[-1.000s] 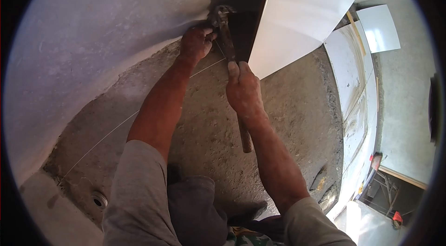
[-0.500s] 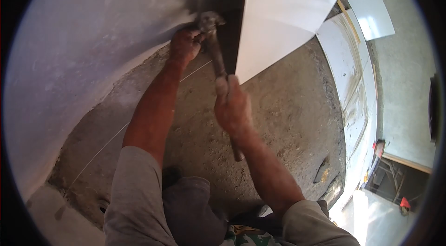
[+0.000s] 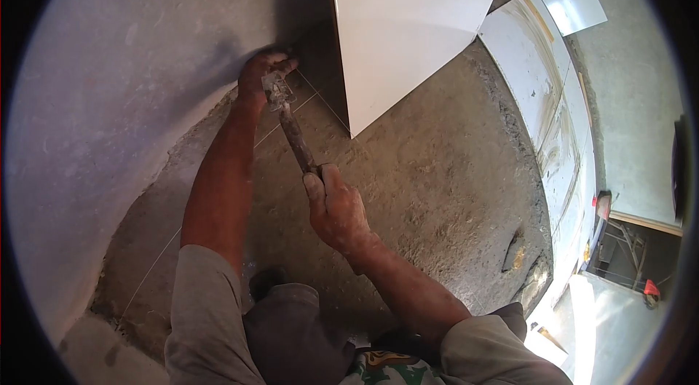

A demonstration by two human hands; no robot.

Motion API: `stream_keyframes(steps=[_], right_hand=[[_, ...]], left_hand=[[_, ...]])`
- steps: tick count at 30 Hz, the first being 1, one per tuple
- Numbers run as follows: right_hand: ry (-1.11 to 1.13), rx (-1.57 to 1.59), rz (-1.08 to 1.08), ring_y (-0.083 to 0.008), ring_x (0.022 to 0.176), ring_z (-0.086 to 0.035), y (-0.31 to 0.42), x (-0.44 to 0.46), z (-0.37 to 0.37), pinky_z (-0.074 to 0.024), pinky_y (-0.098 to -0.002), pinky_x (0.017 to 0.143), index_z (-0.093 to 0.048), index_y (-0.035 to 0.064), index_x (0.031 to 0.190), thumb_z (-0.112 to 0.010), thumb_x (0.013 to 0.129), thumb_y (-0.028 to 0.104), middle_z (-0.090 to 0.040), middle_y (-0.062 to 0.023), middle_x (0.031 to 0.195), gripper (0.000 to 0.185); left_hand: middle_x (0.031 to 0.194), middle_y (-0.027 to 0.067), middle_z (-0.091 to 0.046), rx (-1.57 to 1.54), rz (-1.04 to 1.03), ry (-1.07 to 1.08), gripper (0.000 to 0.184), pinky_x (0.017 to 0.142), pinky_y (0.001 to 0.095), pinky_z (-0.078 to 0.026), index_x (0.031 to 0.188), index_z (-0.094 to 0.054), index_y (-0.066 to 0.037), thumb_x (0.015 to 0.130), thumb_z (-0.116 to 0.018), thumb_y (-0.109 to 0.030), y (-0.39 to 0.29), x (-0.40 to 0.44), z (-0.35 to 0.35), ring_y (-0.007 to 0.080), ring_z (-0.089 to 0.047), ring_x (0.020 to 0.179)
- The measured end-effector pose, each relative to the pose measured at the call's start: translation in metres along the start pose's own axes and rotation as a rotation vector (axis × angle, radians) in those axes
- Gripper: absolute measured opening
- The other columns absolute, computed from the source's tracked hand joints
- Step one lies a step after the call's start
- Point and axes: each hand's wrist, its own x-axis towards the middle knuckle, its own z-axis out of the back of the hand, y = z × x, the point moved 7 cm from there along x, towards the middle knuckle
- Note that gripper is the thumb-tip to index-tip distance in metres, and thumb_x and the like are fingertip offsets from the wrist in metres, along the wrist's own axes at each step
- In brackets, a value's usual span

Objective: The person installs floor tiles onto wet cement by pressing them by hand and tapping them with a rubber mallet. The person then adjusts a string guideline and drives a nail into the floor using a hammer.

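Head camera: above the concrete floor (image 3: 429,167), the white tile's (image 3: 411,28) exposed corner could chip if the hammer (image 3: 297,139), clenched in the right hand (image 3: 340,214), swings wide. I can't tell what the left hand (image 3: 255,81) grips, but the hammerhead's nearness risks bruised fingers.

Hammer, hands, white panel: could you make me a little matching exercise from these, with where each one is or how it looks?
Column one:
1. Hammer
2. Left hand
3. Right hand
4. Large panel

Column two:
A. Beside the base of the grey wall
B. White and smooth, one corner pointing toward the person
C. Long and narrow, with a dusty head
D. Closed in a grip, nearer the person's body

Right pairs: 1-C, 2-A, 3-D, 4-B
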Motion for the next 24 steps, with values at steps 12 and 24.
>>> stream_keyframes(steps=[12, 24], right_hand=[[-0.084, -0.027, 0.016, -0.05, 0.074, -0.059, 0.014, 0.017, 0.019, -0.0439, -0.0562, 0.065, -0.041, 0.004, 0.101, -0.041, 0.098, 0.035, -0.059, -0.0277, 0.072, 0.031], [-0.235, -0.121, 0.1, -0.0526, 0.074, -0.057, 0.035, 0.068, 0.044, -0.0417, -0.0572, 0.064, -0.043, 0.0013, 0.094, -0.04, 0.099, 0.033, -0.058, -0.0301, 0.073, 0.033]], left_hand=[[0.102, 0.0115, -0.067, -0.493, -0.151, 0.078, 0.035, 0.086, 0.0353, -0.049, 0.102, -0.068, -0.006, 0.084, -0.065, -0.037, 0.058, 0.028, -0.009, 0.0273, -0.064, 0.097], [0.107, 0.0114, -0.066, 0.344, -0.07, -0.05, 0.037, 0.086, 0.0366, -0.047, 0.103, -0.07, -0.013, 0.083, -0.065, -0.044, -0.003, -0.006, 0.002, 0.029, -0.062, 0.099]])
